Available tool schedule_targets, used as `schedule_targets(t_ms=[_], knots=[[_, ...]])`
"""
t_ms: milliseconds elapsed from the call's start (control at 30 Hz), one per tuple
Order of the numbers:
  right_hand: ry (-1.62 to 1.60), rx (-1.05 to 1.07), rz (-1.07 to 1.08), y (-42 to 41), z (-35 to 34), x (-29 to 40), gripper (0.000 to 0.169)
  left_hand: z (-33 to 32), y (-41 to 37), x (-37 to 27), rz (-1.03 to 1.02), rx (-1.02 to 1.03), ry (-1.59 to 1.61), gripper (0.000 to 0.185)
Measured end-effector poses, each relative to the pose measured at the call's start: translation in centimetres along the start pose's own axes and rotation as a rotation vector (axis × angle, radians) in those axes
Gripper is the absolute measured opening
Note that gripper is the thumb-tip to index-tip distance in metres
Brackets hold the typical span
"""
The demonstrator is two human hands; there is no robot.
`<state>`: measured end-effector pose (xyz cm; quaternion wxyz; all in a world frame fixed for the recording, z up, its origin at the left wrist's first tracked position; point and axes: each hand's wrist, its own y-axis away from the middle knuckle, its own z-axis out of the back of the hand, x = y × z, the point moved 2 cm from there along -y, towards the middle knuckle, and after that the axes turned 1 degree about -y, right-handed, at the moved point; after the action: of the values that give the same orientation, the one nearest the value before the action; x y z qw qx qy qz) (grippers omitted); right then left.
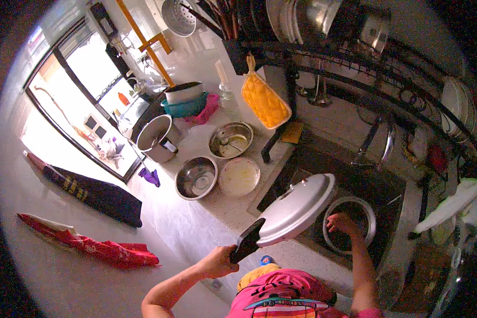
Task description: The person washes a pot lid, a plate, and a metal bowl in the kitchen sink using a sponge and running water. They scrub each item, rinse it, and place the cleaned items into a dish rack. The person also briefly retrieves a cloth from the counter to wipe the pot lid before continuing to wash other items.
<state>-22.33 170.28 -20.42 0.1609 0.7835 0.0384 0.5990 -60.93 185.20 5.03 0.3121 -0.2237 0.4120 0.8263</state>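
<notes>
My left hand [221, 261] grips the black handle of a domed metal pan lid [294, 210], which it holds tilted above the counter edge. A round metal pot or pan [371, 216] with a shiny rim stands on the dark stove to the right of the lid; its inside is too dark to make out. My right hand [342, 223] is over the near left part of that rim, with fingers bent. Whether it holds something small is not clear.
On the counter stand two steel bowls [196, 178] [231, 140], a shallow plate [239, 177] and a deep pot [155, 139]. A yellow quilted pot holder [265, 101] hangs from the black dish rack [342, 59]. A green-white cloth or board [447, 206] is at the right.
</notes>
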Motion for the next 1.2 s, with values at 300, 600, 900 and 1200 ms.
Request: schedule_targets(t_ms=[300,600,900,1200], knots=[[0.183,-0.046,0.043,0.8,-2.5,3.1,0.034,-0.1,0.4,1.2,0.079,0.063,0.216,0.019],[0.35,-0.05,-0.047,0.8,-3.6,2.9,0.026,-1.7,2.8,4.8,0.112,0.132,1.234,0.017],[0.387,-0.036,-0.103,-0.3,-4.9,1.7,0.02,-3.3,5.6,10.3,-0.112,0.165,2.086,0.013],[0.439,-0.093,-0.248,-1.7,-6.4,3.3,0.021,-0.5,1.0,13.7,-0.383,0.154,2.442,0.006]])
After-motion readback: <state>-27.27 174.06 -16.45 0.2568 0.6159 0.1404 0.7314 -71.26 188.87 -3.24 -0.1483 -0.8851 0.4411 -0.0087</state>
